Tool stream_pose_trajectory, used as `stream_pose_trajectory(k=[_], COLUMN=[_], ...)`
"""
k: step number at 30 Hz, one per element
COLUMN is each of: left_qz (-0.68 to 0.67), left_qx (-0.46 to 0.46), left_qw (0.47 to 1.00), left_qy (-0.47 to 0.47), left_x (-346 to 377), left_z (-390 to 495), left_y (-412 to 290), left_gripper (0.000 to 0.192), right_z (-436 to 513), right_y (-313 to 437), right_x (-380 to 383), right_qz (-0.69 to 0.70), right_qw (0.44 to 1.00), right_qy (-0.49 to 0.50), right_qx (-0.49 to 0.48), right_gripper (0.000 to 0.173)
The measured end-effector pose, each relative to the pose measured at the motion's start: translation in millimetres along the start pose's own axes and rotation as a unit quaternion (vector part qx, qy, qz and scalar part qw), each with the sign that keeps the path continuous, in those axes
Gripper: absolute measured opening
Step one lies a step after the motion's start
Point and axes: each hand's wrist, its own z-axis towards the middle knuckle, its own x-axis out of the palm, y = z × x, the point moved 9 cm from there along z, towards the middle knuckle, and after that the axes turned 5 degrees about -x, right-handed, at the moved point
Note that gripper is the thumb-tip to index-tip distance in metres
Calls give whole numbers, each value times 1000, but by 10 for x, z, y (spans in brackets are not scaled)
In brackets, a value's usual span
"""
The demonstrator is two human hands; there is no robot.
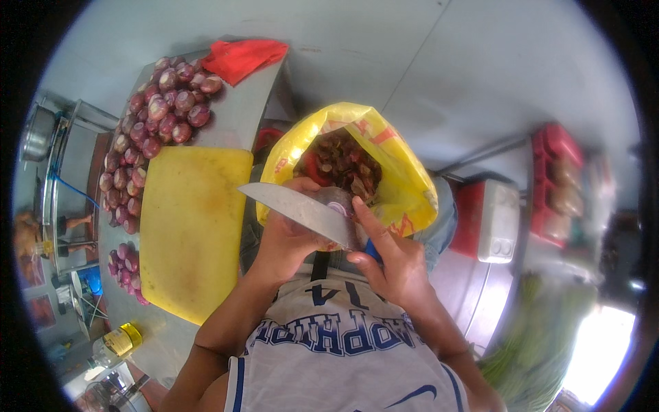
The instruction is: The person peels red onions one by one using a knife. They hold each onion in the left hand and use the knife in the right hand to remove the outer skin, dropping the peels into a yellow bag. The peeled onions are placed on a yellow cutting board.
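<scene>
My left hand [288, 242] grips a red onion [337, 198], most of it hidden behind the blade. In my right hand [396, 255] is a kitchen knife [301, 208] with a wide steel blade and a blue handle. The blade crosses in front of the onion, its tip pointing left; whether the edge touches the onion cannot be told. Just beyond both hands, a yellow plastic bag [412, 185] gapes wide, holding brown and reddish onion peelings [342, 154]. To the left lies a yellow cutting board [193, 226] on a metal table [234, 116].
Many red onions [167, 103] crowd the table behind the board, with smaller peeled purple ones [123, 265] nearer me. A red cloth [247, 56] covers the far corner. An oil bottle [118, 342] lies front left. Right are egg trays [545, 180] and green vegetables [535, 319]. Another person [31, 237] is far left.
</scene>
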Motion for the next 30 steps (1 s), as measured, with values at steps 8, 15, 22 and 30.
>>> stream_pose_trajectory(k=[8, 15, 22, 30], left_qz=[-30, -4, 1, -12], left_qx=[-15, 11, -6, 18], left_qw=[999, 1000, 1000, 1000], left_qy=[-8, -5, -11, -18], left_x=[-14, -5, -13, -3], left_z=[-43, -44, -44, 19], left_y=[23, 4, 17, 50], left_gripper=[86, 86, 77, 70], right_z=[-7, 28, -25, -9], right_y=[-39, 28, -64, -426], right_x=[-23, -56, 41, 190], right_qz=[26, 11, 2, 165], right_qw=[999, 999, 999, 978], right_qy=[18, -22, 19, -53], right_qx=[29, -32, 26, 114], right_gripper=[76, 76, 67, 54])
